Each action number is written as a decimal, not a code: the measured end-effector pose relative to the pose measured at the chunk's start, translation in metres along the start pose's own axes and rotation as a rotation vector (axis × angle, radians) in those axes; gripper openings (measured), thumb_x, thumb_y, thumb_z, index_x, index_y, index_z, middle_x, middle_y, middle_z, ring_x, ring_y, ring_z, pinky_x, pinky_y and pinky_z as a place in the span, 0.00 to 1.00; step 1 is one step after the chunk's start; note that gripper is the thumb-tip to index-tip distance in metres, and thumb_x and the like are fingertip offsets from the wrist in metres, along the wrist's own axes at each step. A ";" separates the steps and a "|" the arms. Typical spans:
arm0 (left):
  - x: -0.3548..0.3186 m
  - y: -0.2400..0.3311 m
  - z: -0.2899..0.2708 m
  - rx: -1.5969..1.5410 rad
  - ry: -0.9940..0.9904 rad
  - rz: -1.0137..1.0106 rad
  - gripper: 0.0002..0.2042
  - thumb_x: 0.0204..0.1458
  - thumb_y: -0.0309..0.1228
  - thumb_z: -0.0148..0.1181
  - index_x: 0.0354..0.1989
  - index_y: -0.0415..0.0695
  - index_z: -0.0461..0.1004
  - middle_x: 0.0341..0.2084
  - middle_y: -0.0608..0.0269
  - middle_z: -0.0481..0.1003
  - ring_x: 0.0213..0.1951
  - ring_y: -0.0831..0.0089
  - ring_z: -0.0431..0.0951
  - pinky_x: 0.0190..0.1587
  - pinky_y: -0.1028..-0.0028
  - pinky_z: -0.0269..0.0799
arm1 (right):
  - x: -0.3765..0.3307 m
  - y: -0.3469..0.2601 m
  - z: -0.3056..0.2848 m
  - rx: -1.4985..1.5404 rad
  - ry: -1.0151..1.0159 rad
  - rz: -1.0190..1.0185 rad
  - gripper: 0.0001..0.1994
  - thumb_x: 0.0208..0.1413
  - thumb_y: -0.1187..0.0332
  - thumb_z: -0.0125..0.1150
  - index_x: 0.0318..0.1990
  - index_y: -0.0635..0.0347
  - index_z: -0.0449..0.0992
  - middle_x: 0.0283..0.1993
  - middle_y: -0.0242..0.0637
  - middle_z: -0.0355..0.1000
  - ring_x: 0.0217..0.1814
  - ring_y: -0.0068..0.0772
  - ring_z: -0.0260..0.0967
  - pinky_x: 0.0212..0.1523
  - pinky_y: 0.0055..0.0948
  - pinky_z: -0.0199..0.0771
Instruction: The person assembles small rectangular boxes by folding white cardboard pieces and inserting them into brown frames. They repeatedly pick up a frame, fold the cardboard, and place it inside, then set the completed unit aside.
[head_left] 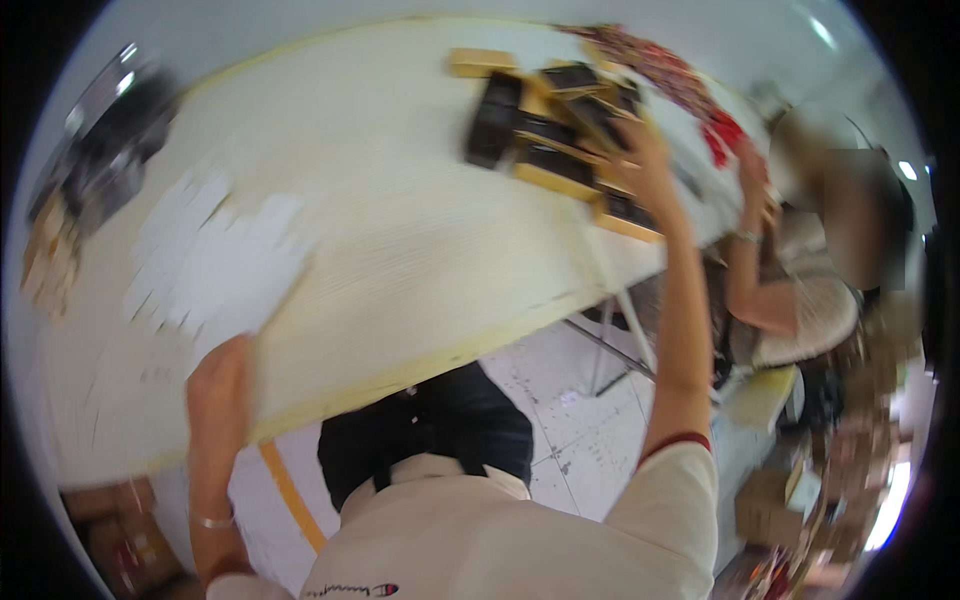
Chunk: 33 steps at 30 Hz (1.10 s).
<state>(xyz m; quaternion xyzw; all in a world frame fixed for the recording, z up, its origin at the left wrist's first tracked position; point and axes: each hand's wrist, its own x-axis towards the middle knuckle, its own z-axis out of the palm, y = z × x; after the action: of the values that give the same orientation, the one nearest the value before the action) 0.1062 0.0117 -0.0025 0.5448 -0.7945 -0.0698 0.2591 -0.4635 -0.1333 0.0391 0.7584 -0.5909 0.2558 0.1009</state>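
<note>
My right hand (642, 165) reaches over a heap of small gold boxes with dark tops (555, 165) at the table's far right. Its fingers are apart and lie over the boxes at the heap's right side; whether they touch one is blurred. One dark block (495, 120) stands at the heap's left, and a plain gold box (482, 63) lies behind it. My left hand (220, 380) is closed at the table's near left edge, beside a spread of white sheets (225, 250). What its fingers hold, if anything, I cannot make out.
A co-worker's hand (752, 175) is at the right, near a red patterned strip (720, 135) on the pale table (400, 220). Dark shiny wrapped things (120, 150) and a tan stack (48, 260) lie at the far left. Cardboard boxes (770, 505) stand at lower right.
</note>
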 end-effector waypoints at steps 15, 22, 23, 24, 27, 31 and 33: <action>0.000 0.034 0.028 0.020 0.235 0.586 0.05 0.48 0.18 0.58 0.31 0.40 0.70 0.37 0.57 0.77 0.41 0.53 0.78 0.40 0.61 0.76 | -0.068 -0.145 0.017 0.322 0.253 -0.049 0.35 0.46 0.64 0.68 0.63 0.58 0.60 0.65 0.56 0.53 0.64 0.59 0.54 0.62 0.48 0.58; 0.010 0.067 0.043 -0.195 -0.058 0.435 0.04 0.45 0.23 0.62 0.28 0.39 0.73 0.31 0.58 0.76 0.35 0.56 0.78 0.38 0.64 0.75 | -0.133 -0.236 0.037 0.461 -0.124 -0.667 0.22 0.54 0.56 0.59 0.48 0.65 0.72 0.56 0.54 0.65 0.56 0.52 0.64 0.57 0.45 0.63; 0.011 0.070 0.042 -0.190 -0.063 0.437 0.05 0.45 0.23 0.63 0.29 0.39 0.73 0.30 0.57 0.76 0.34 0.56 0.78 0.38 0.65 0.75 | -0.138 -0.237 0.047 0.408 -0.143 -0.681 0.19 0.53 0.59 0.58 0.47 0.65 0.73 0.54 0.53 0.67 0.54 0.51 0.65 0.55 0.44 0.65; 0.011 0.072 0.042 -0.187 -0.068 0.439 0.05 0.45 0.24 0.63 0.29 0.39 0.74 0.28 0.57 0.76 0.33 0.56 0.77 0.38 0.65 0.75 | -0.141 -0.237 0.055 0.355 -0.162 -0.696 0.17 0.53 0.62 0.58 0.45 0.65 0.73 0.52 0.52 0.68 0.51 0.50 0.66 0.52 0.42 0.66; 0.015 0.065 0.044 -0.255 -0.131 0.298 0.05 0.45 0.25 0.64 0.30 0.38 0.75 0.25 0.56 0.75 0.31 0.57 0.77 0.36 0.67 0.73 | -0.127 -0.244 0.055 0.615 -0.189 -0.422 0.09 0.50 0.70 0.59 0.38 0.62 0.73 0.38 0.44 0.71 0.38 0.45 0.68 0.38 0.36 0.69; 0.019 0.061 0.053 -0.511 -0.225 -0.237 0.07 0.47 0.25 0.63 0.35 0.41 0.75 0.21 0.57 0.73 0.27 0.60 0.74 0.30 0.69 0.69 | -0.108 -0.262 0.061 0.793 -0.248 -0.053 0.11 0.51 0.74 0.60 0.42 0.59 0.70 0.30 0.44 0.71 0.35 0.52 0.70 0.34 0.40 0.70; 0.029 0.072 0.050 -0.387 -0.117 -0.104 0.07 0.49 0.25 0.62 0.37 0.43 0.74 0.23 0.58 0.73 0.26 0.61 0.73 0.29 0.69 0.69 | -0.104 -0.268 0.055 0.700 -0.189 -0.129 0.12 0.50 0.77 0.59 0.43 0.61 0.70 0.33 0.46 0.69 0.35 0.54 0.68 0.34 0.41 0.69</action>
<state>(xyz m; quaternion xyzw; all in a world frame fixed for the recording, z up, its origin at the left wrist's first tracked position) 0.0144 0.0053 -0.0073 0.5200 -0.7509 -0.2659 0.3083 -0.2122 0.0049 -0.0203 0.8029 -0.4255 0.3645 -0.2038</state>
